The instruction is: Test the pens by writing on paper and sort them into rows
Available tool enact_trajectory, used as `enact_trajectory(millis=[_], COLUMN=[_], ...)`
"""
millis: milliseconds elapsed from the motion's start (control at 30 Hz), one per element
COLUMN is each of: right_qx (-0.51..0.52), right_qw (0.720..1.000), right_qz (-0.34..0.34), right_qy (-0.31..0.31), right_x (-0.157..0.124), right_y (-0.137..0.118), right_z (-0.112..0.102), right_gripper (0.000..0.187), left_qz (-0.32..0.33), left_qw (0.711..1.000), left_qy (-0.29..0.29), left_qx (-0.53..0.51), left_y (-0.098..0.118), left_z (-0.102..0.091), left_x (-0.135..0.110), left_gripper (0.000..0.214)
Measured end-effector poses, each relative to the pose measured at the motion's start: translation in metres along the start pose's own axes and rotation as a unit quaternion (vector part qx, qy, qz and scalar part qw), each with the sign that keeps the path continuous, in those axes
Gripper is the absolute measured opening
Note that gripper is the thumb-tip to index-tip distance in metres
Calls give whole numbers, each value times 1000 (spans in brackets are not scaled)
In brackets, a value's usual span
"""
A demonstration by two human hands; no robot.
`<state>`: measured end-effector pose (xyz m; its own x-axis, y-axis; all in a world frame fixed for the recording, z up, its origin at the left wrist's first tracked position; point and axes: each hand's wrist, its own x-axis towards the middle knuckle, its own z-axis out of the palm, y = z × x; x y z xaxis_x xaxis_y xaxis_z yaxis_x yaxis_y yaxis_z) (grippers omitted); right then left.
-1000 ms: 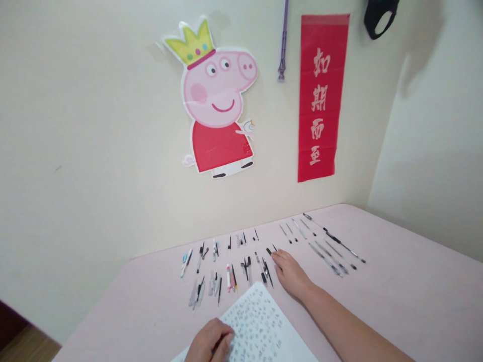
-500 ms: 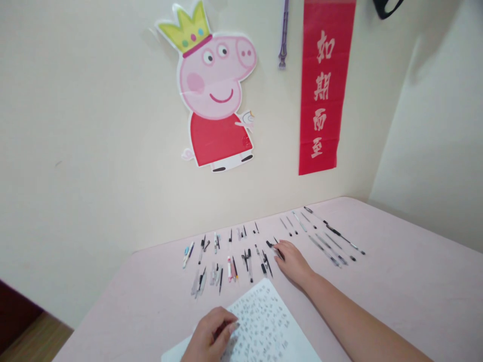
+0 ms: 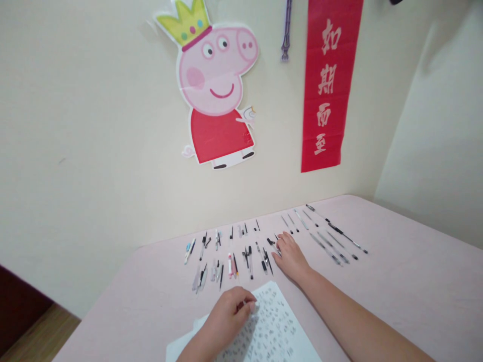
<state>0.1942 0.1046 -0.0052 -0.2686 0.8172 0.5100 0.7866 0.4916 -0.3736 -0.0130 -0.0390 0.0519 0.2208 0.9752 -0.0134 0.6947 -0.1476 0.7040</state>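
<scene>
My left hand (image 3: 234, 315) is over a sheet of paper (image 3: 279, 322) covered in handwriting. Its thumb and fingertips are pinched together; whether a small item sits between them is hidden. Farther out on the table, my right hand (image 3: 291, 255) rests at a small group of black pen parts (image 3: 270, 242), thumb and forefinger apart on either side of them, partly covering them. Left of that hand lie a black pen cap and dark refill (image 3: 266, 260), and a clear pen barrel with black pieces (image 3: 250, 264).
The pink tabletop (image 3: 143, 301) runs back to a wall. Small groups of pen parts fill the middle, among them a pink-and-white pen (image 3: 230, 264) and a blue-and-white pen (image 3: 188, 250). At right, several long clear barrels (image 3: 326, 249) and a black-gripped pen (image 3: 345, 235) lie slanting.
My left hand has moved up and right across the paper. My right hand's fingers have spread a little at the black pen parts. The view has shifted slightly.
</scene>
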Motion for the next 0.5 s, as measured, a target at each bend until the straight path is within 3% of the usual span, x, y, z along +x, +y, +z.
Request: enact_trajectory(millis=[267,400,500], right_qx=[10,94,186], right_qw=[1000,991,974], right_qz=[-11,-42,-85], right_qy=[28,88,94], right_x=[3,4,-1], right_y=[-3,-11,-33], right_z=[-2,-5,-13], right_gripper=[10,13,12], left_qz=[21,-3,-41], left_qw=[996,983,954], left_qy=[50,72,105], left_qx=[-73,-171,-277], left_y=[-16,-28,-30], left_z=[17,21,20], left_x=[15,14,14], left_gripper=[25,28,33])
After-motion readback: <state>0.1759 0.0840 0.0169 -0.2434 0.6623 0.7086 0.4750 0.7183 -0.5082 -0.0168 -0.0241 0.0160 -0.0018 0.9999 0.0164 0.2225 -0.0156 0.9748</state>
